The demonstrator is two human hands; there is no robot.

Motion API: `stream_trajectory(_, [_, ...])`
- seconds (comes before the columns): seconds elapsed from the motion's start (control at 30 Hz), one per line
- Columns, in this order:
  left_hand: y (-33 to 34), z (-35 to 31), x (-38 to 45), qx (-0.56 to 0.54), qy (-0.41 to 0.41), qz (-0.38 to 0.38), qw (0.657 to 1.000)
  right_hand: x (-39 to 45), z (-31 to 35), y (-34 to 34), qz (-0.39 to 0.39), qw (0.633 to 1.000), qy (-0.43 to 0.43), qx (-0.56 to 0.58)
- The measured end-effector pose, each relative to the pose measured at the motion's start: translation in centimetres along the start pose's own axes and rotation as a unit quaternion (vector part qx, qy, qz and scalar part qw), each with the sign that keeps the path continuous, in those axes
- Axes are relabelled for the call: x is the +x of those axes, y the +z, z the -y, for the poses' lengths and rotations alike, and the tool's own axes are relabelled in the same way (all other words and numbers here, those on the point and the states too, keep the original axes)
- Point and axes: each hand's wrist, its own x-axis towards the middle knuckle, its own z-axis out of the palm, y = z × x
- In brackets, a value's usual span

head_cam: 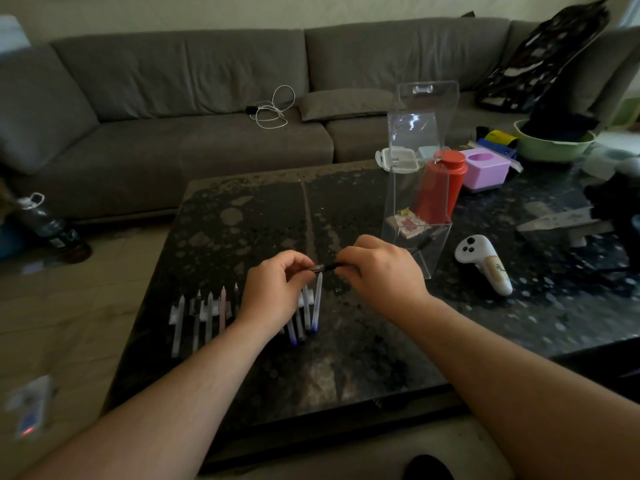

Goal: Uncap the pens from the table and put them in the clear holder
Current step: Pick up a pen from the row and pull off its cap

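A dark pen is held level above the dark stone table between both hands. My left hand pinches its left end, and my right hand grips its right part; the pen's back end sticks out past my right hand toward the holder. A row of several capped pens lies on the table under and left of my left hand, some pale, some with blue ends. The tall clear holder stands just right of my right hand, with small bits in its bottom.
A white game controller lies right of the holder. Behind it stand a red canister, a pink box and a green bowl. A grey sofa with a white cable runs along the back. A bottle stands on the floor at left.
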Motion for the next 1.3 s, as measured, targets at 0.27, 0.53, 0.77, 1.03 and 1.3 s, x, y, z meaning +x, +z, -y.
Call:
stream_trajectory(0.27, [-0.7,0.5,0.0,0.068,0.101,-0.06,0.991,0.0,0.6,-0.2,0.02,0.998,0.058,0.027])
stream_trajectory(0.53, [-0.4,0.5,0.0,0.05,0.095,-0.042,0.993,0.2,0.3,-0.1,0.046,0.996,0.072,0.007])
stream_trajectory(0.77, [0.6,0.0,-0.4,-0.017,0.113,0.004,0.993,0.2,1.6,-0.7,0.048,0.999,-0.014,0.018])
stream_trajectory(1.03, [0.9,0.4,-0.2,0.019,0.116,0.039,0.992,3.8,-1.2,-10.0,-0.263,0.929,0.174,0.191])
stream_trajectory(1.3, [1.2,0.4,-0.6,0.073,0.118,0.073,0.988,1.2,-5.0,-7.2,-0.087,0.955,0.268,0.092])
